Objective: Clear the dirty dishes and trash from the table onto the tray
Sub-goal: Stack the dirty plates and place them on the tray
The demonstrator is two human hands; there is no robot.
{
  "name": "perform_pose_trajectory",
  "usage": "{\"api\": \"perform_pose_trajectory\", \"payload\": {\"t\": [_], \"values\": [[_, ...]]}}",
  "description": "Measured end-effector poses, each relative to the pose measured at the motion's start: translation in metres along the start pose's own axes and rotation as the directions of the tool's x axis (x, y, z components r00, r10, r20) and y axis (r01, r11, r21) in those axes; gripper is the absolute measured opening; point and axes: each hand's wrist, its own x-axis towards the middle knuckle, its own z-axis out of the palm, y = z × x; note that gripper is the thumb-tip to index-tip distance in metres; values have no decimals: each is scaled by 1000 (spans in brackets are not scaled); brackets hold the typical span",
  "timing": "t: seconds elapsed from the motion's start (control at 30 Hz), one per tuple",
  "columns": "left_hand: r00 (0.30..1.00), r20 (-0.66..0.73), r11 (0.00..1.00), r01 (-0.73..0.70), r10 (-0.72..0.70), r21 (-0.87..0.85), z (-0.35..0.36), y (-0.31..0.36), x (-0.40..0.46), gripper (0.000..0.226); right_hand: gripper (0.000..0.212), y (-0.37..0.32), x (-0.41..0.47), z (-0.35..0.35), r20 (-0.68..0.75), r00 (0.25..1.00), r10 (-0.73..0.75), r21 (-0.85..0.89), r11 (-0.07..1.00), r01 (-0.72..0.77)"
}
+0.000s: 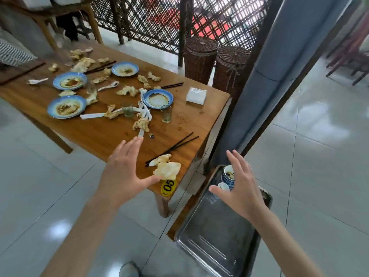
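Observation:
A wooden table [111,136] carries several blue-rimmed dirty plates, the nearest one [158,98] right of centre, along with crumpled greasy napkins, two small glasses [166,113], white spoons and black chopsticks [175,145]. My left hand [125,172] hovers open over the table's near corner, its thumb touching a crumpled napkin [167,170]. A steel tray [217,232] lies on a bench at the lower right and holds stacked small blue bowls [227,174] at its far end. My right hand [241,188] is spread open just above those bowls.
A pack of white napkins [196,94] lies at the table's right side, and a yellow number sticker [168,186] marks the near corner. Two wicker baskets [200,56] stand behind the table by a lattice screen. A grey pillar [259,92] rises beside the tray. A wooden bench [79,236] runs below.

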Motion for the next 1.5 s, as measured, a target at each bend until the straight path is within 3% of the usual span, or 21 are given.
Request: {"api": "perform_pose_trajectory", "payload": {"t": [0.37, 0.77, 1.5], "values": [[999, 37, 999, -36, 36, 5, -101, -139, 27, 114, 107, -132, 39, 79, -8, 999, -36, -66, 997, 35], [998, 43, 998, -32, 34, -46, -129, -256, 97, 115, 112, -218, 129, 143, 41, 998, -49, -159, 986, 55], [997, 72, 995, -29, 36, -94, -162, -462, 339, 115, 113, -373, 347, 263, 118, 991, 64, -127, 991, -49]]}}
